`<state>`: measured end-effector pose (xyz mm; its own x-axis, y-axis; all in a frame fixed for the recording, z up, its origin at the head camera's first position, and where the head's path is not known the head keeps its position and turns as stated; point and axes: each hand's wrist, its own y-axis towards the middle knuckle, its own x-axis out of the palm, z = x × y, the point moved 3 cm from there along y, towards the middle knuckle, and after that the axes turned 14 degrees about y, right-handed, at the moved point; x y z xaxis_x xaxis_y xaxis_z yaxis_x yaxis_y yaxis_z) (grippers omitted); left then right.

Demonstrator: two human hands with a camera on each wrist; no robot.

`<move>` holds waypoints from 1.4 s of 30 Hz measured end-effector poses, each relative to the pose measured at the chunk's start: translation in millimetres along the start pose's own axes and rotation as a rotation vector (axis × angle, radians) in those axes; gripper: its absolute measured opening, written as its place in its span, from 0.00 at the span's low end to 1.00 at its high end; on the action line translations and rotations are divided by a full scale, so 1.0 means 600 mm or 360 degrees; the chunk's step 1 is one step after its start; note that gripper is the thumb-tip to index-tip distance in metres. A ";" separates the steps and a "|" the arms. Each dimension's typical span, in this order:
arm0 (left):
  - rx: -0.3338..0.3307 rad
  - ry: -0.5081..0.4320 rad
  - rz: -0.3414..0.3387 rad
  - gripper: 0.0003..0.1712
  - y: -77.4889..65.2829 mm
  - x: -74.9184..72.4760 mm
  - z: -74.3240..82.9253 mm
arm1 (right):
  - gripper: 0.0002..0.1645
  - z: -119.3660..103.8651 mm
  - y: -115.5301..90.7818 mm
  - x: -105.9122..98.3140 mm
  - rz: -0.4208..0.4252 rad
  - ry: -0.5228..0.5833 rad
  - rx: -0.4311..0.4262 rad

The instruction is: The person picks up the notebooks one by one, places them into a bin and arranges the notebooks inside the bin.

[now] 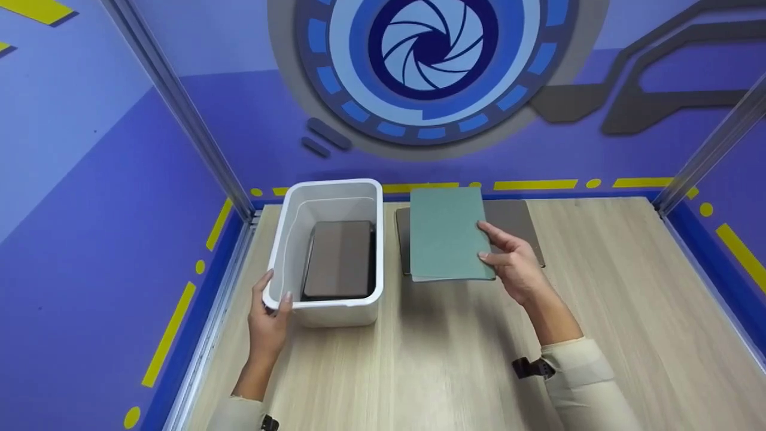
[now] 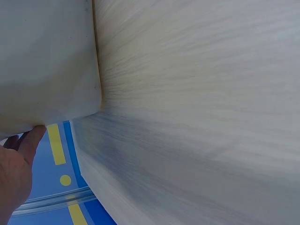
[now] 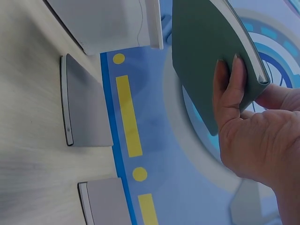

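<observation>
My right hand (image 1: pixel 519 266) grips a green notebook (image 1: pixel 447 233) by its right edge, thumb on top and fingers beneath. The notebook is held above the table, its page edges showing in the right wrist view (image 3: pixel 236 28). My left hand (image 1: pixel 269 320) holds the front left corner of a white plastic bin (image 1: pixel 338 314), thumb at the front and fingers at the side. Inside the bin lies a brown notebook (image 1: pixel 340 257); whatever is under it is mostly hidden. Two more notebooks rest on the table behind the green one: a left one (image 3: pixel 86 103), largely covered in the head view, and a brown one (image 1: pixel 516 224).
The light wood table (image 1: pixel 443 371) meets a blue patterned wall (image 1: pixel 239 131) at the back. Metal frame posts (image 1: pixel 179 114) and side walls bound it left and right. The bin stands near the left rear corner, beside the notebooks on the table.
</observation>
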<state>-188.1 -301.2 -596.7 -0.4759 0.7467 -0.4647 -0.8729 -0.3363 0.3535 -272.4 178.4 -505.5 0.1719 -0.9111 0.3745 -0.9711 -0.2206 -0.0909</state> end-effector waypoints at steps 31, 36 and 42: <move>0.0033 -0.0047 -0.0066 0.39 0.011 -0.007 0.004 | 0.42 0.004 0.031 0.091 -0.0121 0.0086 0.0003; -0.0047 -0.0009 -0.0157 0.41 0.015 -0.008 0.003 | 0.43 0.002 0.035 0.099 -0.0133 0.0108 0.0018; -0.0077 0.0008 -0.0219 0.42 0.015 -0.008 0.001 | 0.43 0.001 0.040 0.108 -0.0140 0.0149 0.0031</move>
<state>-193.5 -307.3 -590.8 -0.3520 0.7849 -0.5099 -0.9339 -0.2584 0.2469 -284.4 114.2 -483.8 0.2390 -0.8519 0.4660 -0.9495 -0.3056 -0.0717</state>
